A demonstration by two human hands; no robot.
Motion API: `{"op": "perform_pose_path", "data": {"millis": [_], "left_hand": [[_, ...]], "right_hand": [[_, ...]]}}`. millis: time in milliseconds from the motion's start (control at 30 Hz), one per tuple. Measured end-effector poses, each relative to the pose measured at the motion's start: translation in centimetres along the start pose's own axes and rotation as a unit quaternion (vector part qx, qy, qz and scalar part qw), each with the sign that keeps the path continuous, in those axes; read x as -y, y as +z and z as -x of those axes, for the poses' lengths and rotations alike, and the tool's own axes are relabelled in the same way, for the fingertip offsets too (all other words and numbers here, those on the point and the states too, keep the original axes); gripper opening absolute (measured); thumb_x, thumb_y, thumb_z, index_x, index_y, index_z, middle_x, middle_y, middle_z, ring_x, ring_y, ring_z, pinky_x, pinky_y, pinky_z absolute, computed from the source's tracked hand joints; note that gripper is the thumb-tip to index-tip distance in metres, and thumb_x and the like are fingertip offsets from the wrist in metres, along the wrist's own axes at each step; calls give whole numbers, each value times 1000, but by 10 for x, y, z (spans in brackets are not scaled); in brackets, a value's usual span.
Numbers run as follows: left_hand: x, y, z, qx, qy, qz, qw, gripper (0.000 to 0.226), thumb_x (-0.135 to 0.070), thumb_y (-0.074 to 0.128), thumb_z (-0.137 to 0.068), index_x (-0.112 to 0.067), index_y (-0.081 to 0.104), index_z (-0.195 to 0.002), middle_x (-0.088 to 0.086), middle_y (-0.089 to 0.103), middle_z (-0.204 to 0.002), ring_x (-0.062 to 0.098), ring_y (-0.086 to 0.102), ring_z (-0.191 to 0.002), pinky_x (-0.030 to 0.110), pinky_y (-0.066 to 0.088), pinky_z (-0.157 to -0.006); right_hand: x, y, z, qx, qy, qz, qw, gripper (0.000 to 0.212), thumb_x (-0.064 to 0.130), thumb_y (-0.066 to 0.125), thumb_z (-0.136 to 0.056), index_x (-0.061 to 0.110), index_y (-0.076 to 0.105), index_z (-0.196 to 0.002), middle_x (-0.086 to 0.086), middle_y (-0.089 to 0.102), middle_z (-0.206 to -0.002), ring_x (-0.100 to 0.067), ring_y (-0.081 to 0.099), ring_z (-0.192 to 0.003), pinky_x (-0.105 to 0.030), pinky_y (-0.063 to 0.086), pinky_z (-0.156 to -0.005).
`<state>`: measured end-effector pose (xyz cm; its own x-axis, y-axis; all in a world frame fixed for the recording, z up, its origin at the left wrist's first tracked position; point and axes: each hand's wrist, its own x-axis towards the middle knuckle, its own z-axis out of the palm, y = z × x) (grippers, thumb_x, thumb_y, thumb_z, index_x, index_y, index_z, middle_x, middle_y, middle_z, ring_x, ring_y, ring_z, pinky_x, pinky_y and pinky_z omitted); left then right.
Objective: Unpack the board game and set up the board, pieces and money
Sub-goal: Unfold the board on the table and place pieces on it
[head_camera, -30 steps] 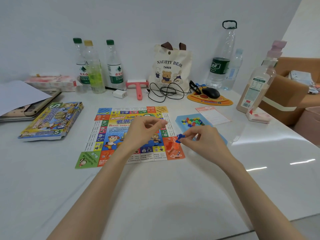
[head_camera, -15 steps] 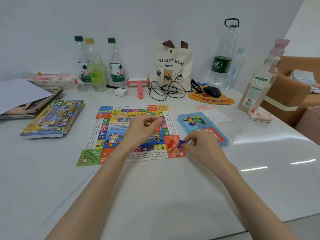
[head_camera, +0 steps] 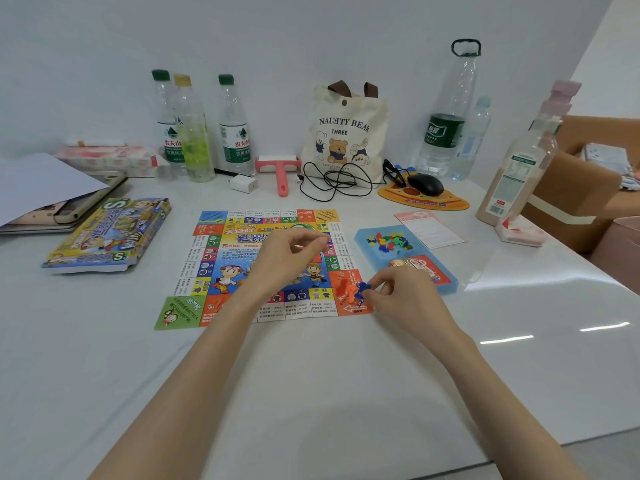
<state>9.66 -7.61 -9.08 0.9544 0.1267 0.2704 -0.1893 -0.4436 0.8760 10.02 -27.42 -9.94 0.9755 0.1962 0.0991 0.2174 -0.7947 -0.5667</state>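
Right hand [head_camera: 405,299] pinches blue piece [head_camera: 362,288] at board [head_camera: 204,271] corner; left hand [head_camera: 284,258] curled, contents unclear | piece looks tiny, light, rigid, tippy; pinch its sides

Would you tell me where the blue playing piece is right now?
In the head view, the fingers of the right hand pinch the blue piece at the board's near-right corner, beside the orange piece, left of the blue tray.

One head-worn wide-angle view looks forward and down across the table [head_camera: 311,393] toward the wall [head_camera: 311,36], forearms close below.
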Motion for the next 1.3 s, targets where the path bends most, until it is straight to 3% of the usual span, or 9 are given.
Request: {"op": "perform_pose_path", "data": {"millis": [300, 567, 700, 933, 1067, 1300], "left_hand": [[-1, -1, 0, -1, 3, -9, 1000, 16, -24, 61, -93, -22, 71, -105, -15, 69, -85, 1, 65, -84, 15, 50, -76], [2, -2, -1, 0, -11, 6, 1000, 13, -27, 61, -93, -27, 71, -101, -10, 72, -90, 10, 68, -89, 28, 56, -82], [2, -2, -2, 0, -10, 2, 1000, 13, -28, 61, -92, -28, 70, -101, -12, 72, -89, 8, 67, -87, 26, 56, -81], [1, -2, -2, -3, -2, 11, 1000, 16, -27, 60, -93, -24, 71, -105, -12, 72, -88, 6, 67, -85, 18, 53, -78], [2, -2, -3, -3, 1, 12, 1000, 17, -27, 60, -93, -23, 71, -106, -13, 71, -87, 3, 66, -83, 13, 52, -74], [3, -3, -3, -4, 0, 23, 1000, 17, -26, 60, -94, -23, 71, -105, -10, 73, -89, 6, 68, -81, 15, 53, -74]], "right_hand": [[-1, -7, -3, -35, 1, 35, 999, 11, 25, 67, -89, 18, 71, -96, 11, 53, -66, -7, 49, -62, -15, 29, -51], [5, 1, -15, -32, 18, 58, 998, 13, 27, 63, -91, 19, 69, -99, 0, 65, -86, -10, 56, -78, -22, 39, -59], [11, 2, -20, -8, 13, 68, 998, 17, 29, 62, -92, 20, 68, -105, -2, 69, -95, -10, 57, -81, -21, 44, -63], [6, 0, -15, 32, 0, 72, 997, 17, 30, 68, -88, 20, 71, -101, 11, 54, -65, -8, 52, -66, -19, 37, -53], [7, -5, -15, 54, 11, 57, 997, 15, 29, 66, -90, 21, 69, -102, 6, 59, -73, -7, 52, -64, -19, 44, -54], [6, 3, -23, 34, 20, 55, 998, 18, 30, 66, -90, 21, 69, -106, 11, 51, -65, -5, 48, -60, -17, 32, -50]]}}
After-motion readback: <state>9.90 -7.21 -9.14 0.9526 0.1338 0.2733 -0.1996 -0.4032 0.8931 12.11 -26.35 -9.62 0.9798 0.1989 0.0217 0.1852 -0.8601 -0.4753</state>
